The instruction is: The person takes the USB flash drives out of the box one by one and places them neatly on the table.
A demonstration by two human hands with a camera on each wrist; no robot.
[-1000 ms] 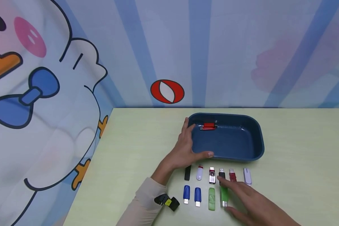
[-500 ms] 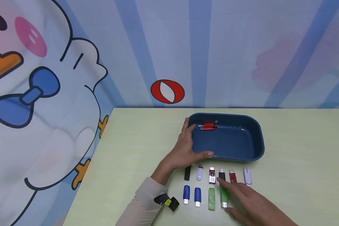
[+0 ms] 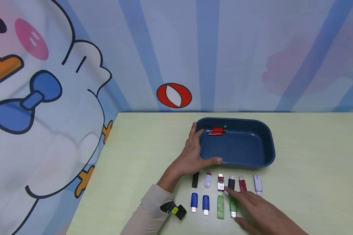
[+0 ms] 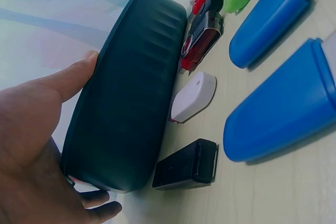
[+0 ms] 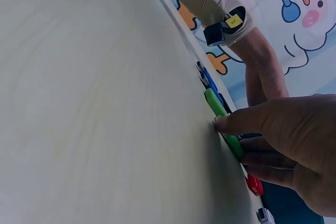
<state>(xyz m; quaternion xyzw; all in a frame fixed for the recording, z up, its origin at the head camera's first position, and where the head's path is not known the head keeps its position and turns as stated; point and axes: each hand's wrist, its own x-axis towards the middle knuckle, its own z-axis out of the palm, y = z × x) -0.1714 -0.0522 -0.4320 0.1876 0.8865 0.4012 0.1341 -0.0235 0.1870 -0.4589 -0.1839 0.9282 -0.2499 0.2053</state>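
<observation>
In the head view my left hand (image 3: 191, 157) rests at the near left corner of a dark blue tray (image 3: 239, 150), fingers and thumb spread straight along its walls. Two red USB sticks (image 3: 217, 131) lie inside the tray. My right hand (image 3: 260, 210) holds a green USB stick (image 3: 233, 206) lengthwise on the table, thumb at its metal plug and index finger by its far end, which the finger hides. Just beyond lies a black USB stick (image 3: 231, 184). In the right wrist view the thumb covers part of the green stick (image 5: 233, 148).
USB sticks lie in two rows before the tray: red-and-silver (image 3: 221, 183), white with red end (image 3: 208, 180), another black (image 3: 195, 180), dark red (image 3: 242, 184), pale lilac (image 3: 257, 183), two blue (image 3: 206, 203), and a second green (image 3: 220, 207). A printed backdrop (image 3: 238, 58) stands behind the table.
My right hand has shifted slightly toward me, and the green USB stick has moved a little with it. The black stick beyond it sits slightly further right. My left hand stays at the tray.
</observation>
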